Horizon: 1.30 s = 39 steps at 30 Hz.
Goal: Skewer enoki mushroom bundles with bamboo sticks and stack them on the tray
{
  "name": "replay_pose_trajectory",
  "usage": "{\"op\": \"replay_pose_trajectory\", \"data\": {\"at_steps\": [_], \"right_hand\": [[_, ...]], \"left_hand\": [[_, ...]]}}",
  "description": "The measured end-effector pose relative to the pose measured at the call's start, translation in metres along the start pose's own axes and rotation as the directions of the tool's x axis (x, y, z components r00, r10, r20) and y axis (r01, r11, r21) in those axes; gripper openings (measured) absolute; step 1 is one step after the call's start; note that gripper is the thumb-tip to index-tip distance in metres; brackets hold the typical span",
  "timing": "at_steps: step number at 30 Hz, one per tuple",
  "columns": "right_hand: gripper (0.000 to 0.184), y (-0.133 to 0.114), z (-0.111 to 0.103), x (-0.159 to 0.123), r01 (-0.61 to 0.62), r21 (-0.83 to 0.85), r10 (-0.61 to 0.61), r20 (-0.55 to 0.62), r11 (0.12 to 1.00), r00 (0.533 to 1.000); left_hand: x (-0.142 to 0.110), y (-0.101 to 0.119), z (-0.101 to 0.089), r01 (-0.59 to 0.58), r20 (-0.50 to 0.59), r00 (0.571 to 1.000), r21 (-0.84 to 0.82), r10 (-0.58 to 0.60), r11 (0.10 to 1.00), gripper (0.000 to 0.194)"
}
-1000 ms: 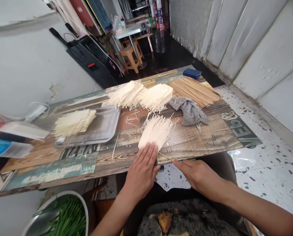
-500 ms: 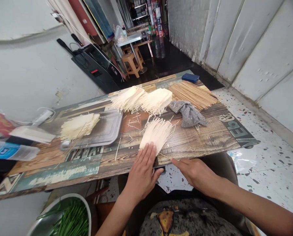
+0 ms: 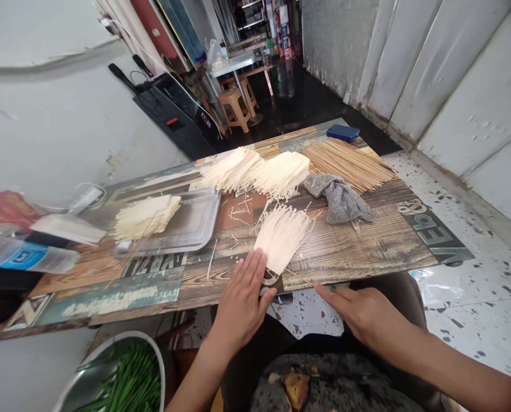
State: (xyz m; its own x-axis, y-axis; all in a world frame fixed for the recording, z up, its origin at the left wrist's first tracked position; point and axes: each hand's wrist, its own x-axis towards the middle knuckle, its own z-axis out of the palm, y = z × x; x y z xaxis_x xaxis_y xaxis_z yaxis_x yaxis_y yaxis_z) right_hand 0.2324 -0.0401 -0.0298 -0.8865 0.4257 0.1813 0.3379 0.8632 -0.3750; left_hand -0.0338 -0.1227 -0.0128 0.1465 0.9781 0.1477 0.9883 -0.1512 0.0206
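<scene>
A fan of pale thin strips (image 3: pixel 283 234) lies on the wood-print table (image 3: pixel 367 246) near its front edge. My left hand (image 3: pixel 242 297) lies flat with fingers stretched out, touching the near end of that fan. My right hand (image 3: pixel 360 312) hovers just off the table's front edge, fingers pinched on a thin wooden skewer (image 3: pixel 300 278) whose tip points into the fan's base.
Two more strip bundles (image 3: pixel 259 170) lie behind, another (image 3: pixel 146 216) on a metal tray (image 3: pixel 190 226). Bamboo skewers (image 3: pixel 349 163), a grey cloth (image 3: pixel 339 197) and a blue box (image 3: pixel 343 133) sit at the right. A bowl of green chives (image 3: pixel 126 383) stands below left; a water bottle (image 3: pixel 27 257) lies far left.
The view has shifted slightly, so everything sits a little to the right. My left hand has slid off the strips' near end, and my right hand has drawn back slightly with the skewer.
</scene>
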Motion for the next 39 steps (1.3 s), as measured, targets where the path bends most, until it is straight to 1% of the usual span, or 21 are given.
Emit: {"op": "replay_pose_trajectory", "data": {"at_steps": [3,8,12,16,23,25,28,34,36,39], "right_hand": [[0.065,0.003,0.001,0.001,0.025,0.036,-0.026,0.037,0.999,0.999],[0.062,0.005,0.000,0.005,0.026,0.091,-0.028,0.017,0.996,0.999],[0.061,0.004,-0.004,0.010,0.059,0.064,-0.057,-0.034,0.996,0.998],[0.063,0.003,-0.006,0.014,0.061,0.053,-0.061,-0.012,0.997,0.998],[0.058,0.005,-0.006,0.019,0.082,0.041,-0.081,-0.022,0.996,0.996],[0.060,0.005,-0.004,0.019,0.087,0.042,-0.085,-0.029,0.995,0.996],[0.066,0.003,0.001,0.019,0.092,0.013,-0.092,-0.060,0.996,0.994],[0.067,-0.009,0.009,0.024,0.092,-0.161,-0.108,-0.093,0.983,0.990],[0.065,-0.012,0.009,0.028,0.104,-0.169,-0.118,-0.076,0.980,0.990],[0.061,-0.012,0.008,0.029,0.088,-0.155,-0.100,-0.072,0.984,0.992]], "left_hand": [[0.000,0.000,-0.002,0.000,0.008,1.000,-0.002,0.000,1.000,0.065],[0.001,-0.001,-0.001,0.005,0.017,1.000,-0.014,-0.005,1.000,0.065],[0.002,-0.001,-0.002,0.012,0.019,1.000,-0.025,-0.011,1.000,0.065],[0.002,0.000,-0.004,0.017,0.022,1.000,-0.042,-0.016,0.999,0.066],[0.002,0.000,-0.004,0.026,0.038,0.999,-0.053,-0.024,0.998,0.066],[0.002,0.000,-0.004,0.029,0.039,0.999,-0.057,-0.027,0.998,0.066],[0.002,-0.001,-0.003,0.039,0.048,0.998,-0.065,-0.036,0.997,0.067],[0.002,-0.001,-0.002,0.042,0.050,0.998,-0.080,-0.039,0.996,0.067],[0.002,-0.002,-0.002,0.042,0.052,0.998,-0.085,-0.038,0.995,0.067],[0.000,-0.002,-0.002,0.054,0.058,0.997,-0.093,-0.049,0.994,0.067]]}}
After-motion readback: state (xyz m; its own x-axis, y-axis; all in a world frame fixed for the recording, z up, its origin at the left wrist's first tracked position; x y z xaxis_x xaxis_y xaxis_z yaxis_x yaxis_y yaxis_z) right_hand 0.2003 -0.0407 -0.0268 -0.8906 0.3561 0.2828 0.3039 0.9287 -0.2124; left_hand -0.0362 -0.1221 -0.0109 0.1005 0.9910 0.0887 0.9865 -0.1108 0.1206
